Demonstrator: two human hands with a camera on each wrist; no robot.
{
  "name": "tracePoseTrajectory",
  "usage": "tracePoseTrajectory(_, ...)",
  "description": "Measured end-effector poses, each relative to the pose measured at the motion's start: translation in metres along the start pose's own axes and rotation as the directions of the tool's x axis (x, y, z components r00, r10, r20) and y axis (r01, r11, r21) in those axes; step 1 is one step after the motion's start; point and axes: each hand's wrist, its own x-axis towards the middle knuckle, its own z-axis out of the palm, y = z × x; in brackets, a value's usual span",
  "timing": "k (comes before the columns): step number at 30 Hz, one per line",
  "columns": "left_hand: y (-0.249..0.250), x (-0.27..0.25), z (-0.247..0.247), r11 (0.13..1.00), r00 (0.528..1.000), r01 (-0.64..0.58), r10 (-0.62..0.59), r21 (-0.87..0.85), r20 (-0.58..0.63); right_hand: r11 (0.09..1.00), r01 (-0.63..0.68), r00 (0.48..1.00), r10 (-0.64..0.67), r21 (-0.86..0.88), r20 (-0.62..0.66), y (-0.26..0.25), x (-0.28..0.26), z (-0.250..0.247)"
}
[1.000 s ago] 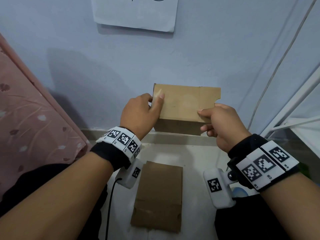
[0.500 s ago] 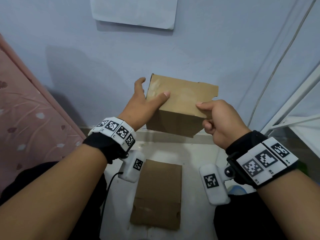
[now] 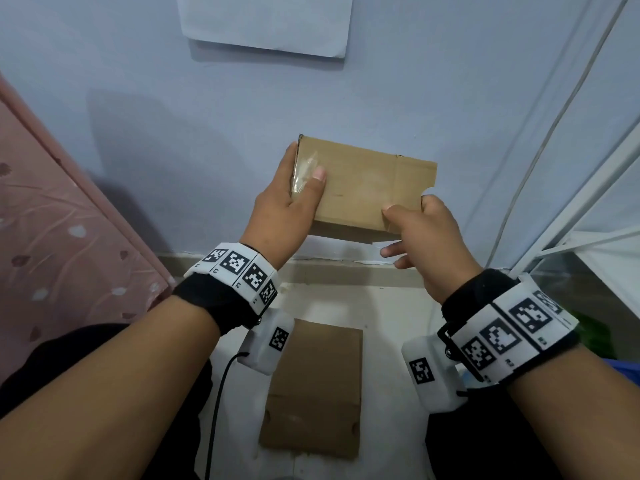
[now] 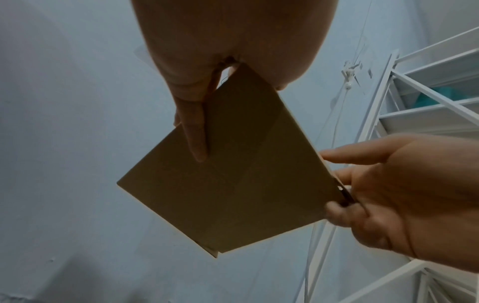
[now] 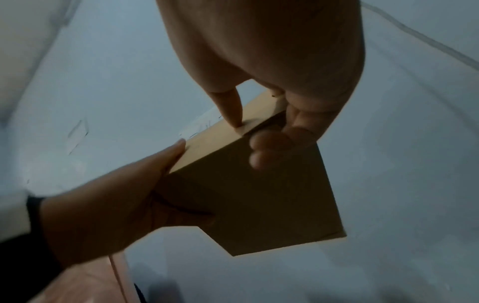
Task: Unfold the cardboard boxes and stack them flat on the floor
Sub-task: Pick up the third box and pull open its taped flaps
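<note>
The sheet of paper (image 3: pixel 266 22) on the wall is cut off by the head view's top edge. The left hand (image 3: pixel 284 209) hides its fingers behind the cardboard box (image 3: pixel 363 188). The flattened box (image 3: pixel 311 393) on the floor is partly covered by a wrist camera. The right wrist view is blurred at its edges.
</note>
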Motion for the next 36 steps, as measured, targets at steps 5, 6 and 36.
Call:
tracePoseTrajectory(5, 0.0, -0.002, 0.004, 0.993, 0.999, 0.005, 0.001, 0.118, -0.047, 0.88, 0.144, 0.98, -0.192, -0.452, -0.061, 0.008, 0.003, 0.009)
tracePoseTrajectory(6, 0.001, -0.003, 0.004, 0.99, 0.999, 0.009, -0.001, 0.143, -0.054, 0.836, 0.158, 0.973, -0.222, -0.526, -0.059, 0.009, 0.004, 0.012)
tracePoseTrajectory(36, -0.014, -0.015, 0.017, 0.973, 0.946, -0.052, -0.024, 0.223, 0.324, 0.43, 0.477, 0.834, -0.498, -0.767, 0.239, 0.017, -0.007, 0.035)
